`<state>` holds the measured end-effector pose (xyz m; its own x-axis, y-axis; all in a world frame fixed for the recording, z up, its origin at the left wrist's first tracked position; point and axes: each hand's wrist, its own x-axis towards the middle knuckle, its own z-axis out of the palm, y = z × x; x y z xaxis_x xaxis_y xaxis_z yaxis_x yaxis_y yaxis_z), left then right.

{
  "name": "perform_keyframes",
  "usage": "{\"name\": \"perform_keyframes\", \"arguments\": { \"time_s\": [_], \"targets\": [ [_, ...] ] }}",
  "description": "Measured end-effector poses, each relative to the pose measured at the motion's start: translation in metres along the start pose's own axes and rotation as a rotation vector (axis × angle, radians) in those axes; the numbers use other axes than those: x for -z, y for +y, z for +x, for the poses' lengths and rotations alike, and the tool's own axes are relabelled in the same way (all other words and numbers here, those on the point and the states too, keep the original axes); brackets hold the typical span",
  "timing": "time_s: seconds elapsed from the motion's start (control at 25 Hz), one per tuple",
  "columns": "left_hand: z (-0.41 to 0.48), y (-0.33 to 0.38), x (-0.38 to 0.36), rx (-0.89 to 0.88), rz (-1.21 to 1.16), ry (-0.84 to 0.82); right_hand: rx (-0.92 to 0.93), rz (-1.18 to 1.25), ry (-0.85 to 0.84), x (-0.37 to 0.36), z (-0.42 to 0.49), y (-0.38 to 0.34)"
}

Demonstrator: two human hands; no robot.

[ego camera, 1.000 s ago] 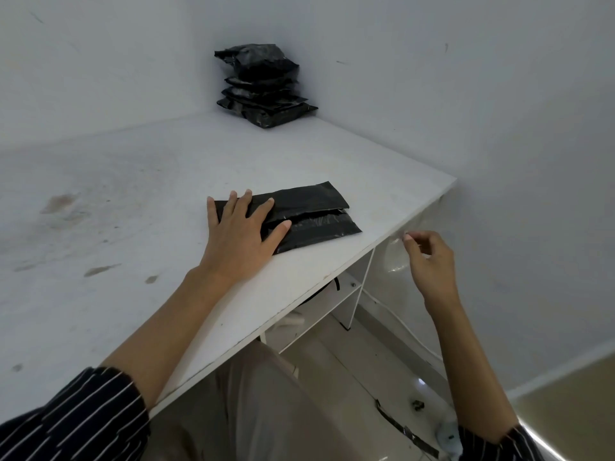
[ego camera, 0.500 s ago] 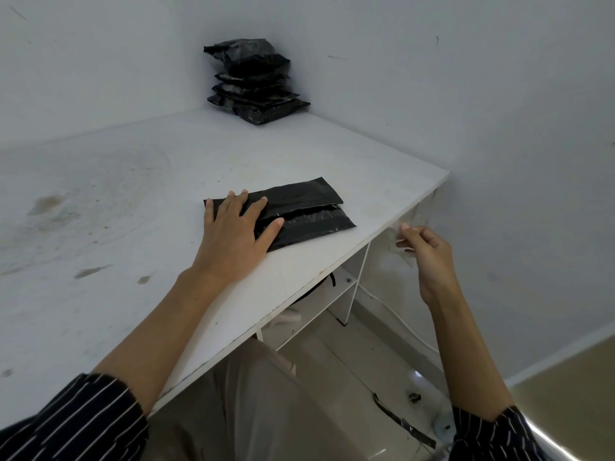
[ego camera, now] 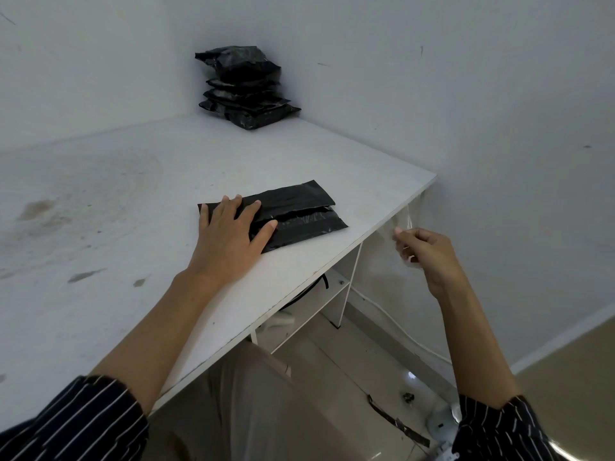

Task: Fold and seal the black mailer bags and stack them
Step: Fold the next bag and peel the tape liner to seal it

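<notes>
Black bag (ego camera: pixel 299 211) under left hand (ego camera: pixel 229 234), tape (ego camera: pixel 409 221) pinched

left hand (ego camera: pixel 229 237) hides the 9 o'clock end of the folded black plastic mailer bag (ego camera: pixel 299 207); thin clear strip (ego camera: pixel 410 221) in right hand (ego camera: pixel 429 257), can't tell what it is.

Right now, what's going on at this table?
A person is packing black mailer bags. The left hand presses flat on a folded bag on the white table, holding the fold down. The right hand, past the table's edge, pinches a clear strip, likely tape, near the table's corner. A stack of done bags sits in the far corner.
</notes>
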<state>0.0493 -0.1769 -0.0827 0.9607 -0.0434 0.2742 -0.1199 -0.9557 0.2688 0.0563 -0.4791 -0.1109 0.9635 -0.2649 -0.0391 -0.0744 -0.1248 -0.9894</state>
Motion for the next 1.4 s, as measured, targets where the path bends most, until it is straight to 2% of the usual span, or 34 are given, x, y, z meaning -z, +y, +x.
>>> {"name": "perform_keyframes", "arguments": {
  "time_s": [0.2, 0.44, 0.68, 0.88, 1.08, 1.28, 1.4],
  "targets": [
    [0.000, -0.001, 0.000, 0.000, 0.000, -0.010, -0.021, -0.132, -0.014, 0.006, -0.004, -0.016],
    [-0.001, -0.002, 0.000, 0.001, -0.009, -0.022, -0.183, -0.284, -0.211, 0.007, -0.004, -0.015],
    [-0.001, -0.002, 0.001, -0.001, -0.023, -0.022, -0.250, -0.264, -0.147, -0.002, 0.001, -0.017],
    [-0.002, -0.002, 0.002, -0.009, -0.045, -0.017, -0.231, -0.058, -0.248, 0.001, -0.013, -0.002],
    [0.000, -0.002, 0.002, -0.067, -0.119, 0.064, -0.207, 0.308, -0.214, 0.012, -0.025, 0.020],
    [-0.002, 0.014, 0.008, -0.191, -0.204, 0.192, -0.167, 0.407, -0.198, 0.015, -0.032, 0.020],
    [-0.016, 0.057, 0.017, -0.262, -0.426, 0.249, -0.156, 0.416, -0.197, 0.015, -0.034, 0.019]
  ]
}}
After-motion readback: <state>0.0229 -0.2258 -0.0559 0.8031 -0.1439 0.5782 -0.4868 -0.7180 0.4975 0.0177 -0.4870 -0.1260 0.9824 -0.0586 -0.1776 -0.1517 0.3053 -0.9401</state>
